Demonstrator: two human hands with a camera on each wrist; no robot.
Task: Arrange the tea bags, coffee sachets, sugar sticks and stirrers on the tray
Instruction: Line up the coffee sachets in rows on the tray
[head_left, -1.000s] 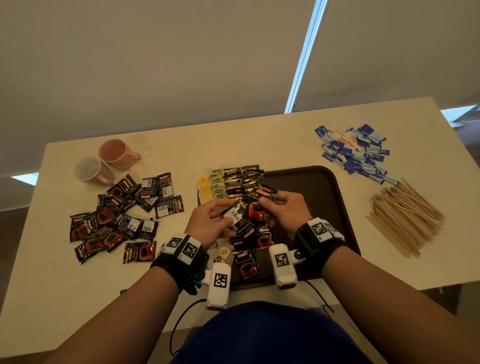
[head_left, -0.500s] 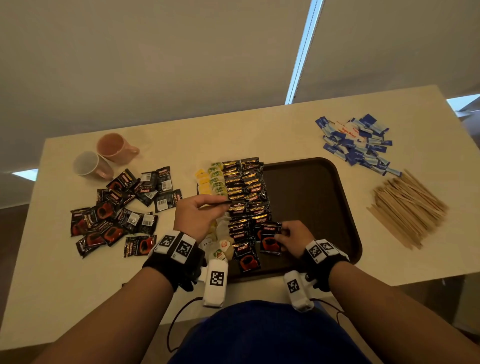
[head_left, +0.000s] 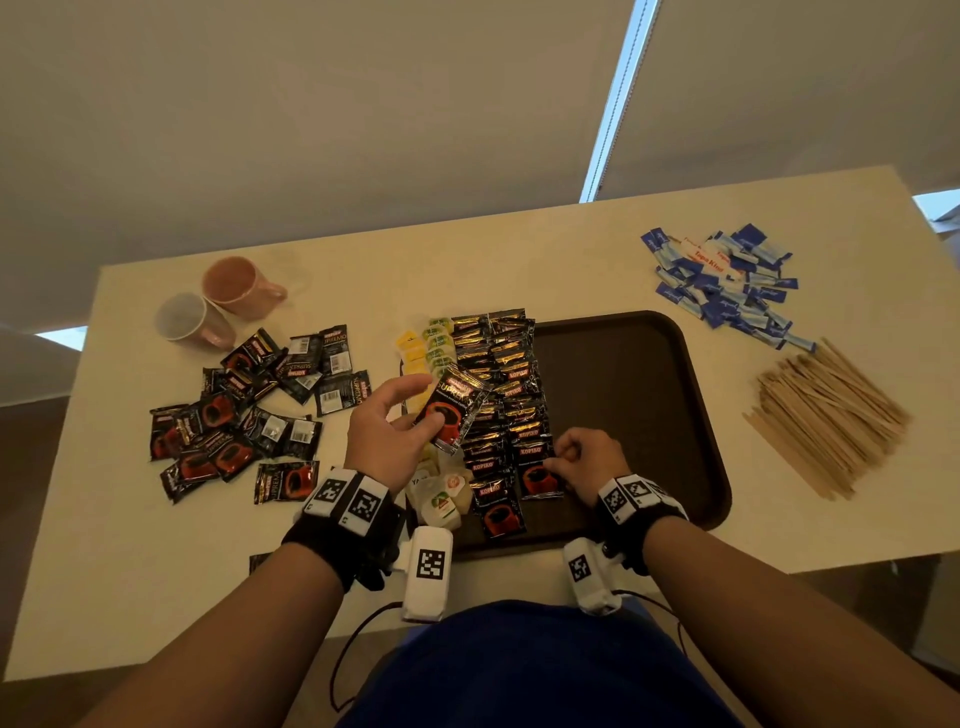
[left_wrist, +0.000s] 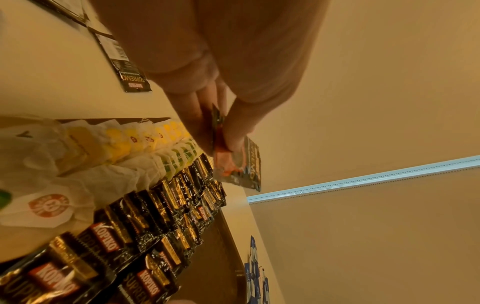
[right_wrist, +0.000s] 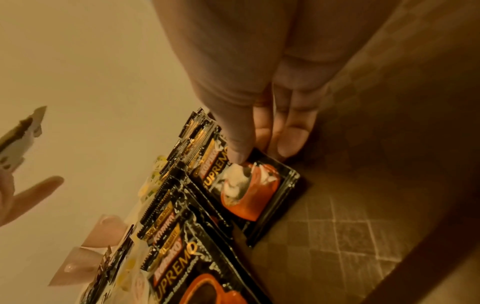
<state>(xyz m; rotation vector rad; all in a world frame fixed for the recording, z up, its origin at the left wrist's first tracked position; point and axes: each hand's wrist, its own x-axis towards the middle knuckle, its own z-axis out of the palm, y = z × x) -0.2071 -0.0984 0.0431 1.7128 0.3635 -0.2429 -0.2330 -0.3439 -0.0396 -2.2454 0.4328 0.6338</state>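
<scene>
The left hand (head_left: 387, 431) is pinching a sachet (head_left: 456, 410) above the tray's (head_left: 649, 374) sachet rows (head_left: 498, 395). The right hand (head_left: 587, 462) is pinching the nearest row sachet (head_left: 540, 480). Sugar sticks (head_left: 727, 283) and stirrers (head_left: 826, 415) are lying off-tray.

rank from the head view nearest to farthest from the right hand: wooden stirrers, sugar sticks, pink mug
Measured from the right hand at the tray's near edge:
1. Wooden stirrers, on the table to its right, just past the tray.
2. Sugar sticks, far right of the table, beyond the stirrers.
3. Pink mug, far left, across the tray and the loose sachets.
</scene>
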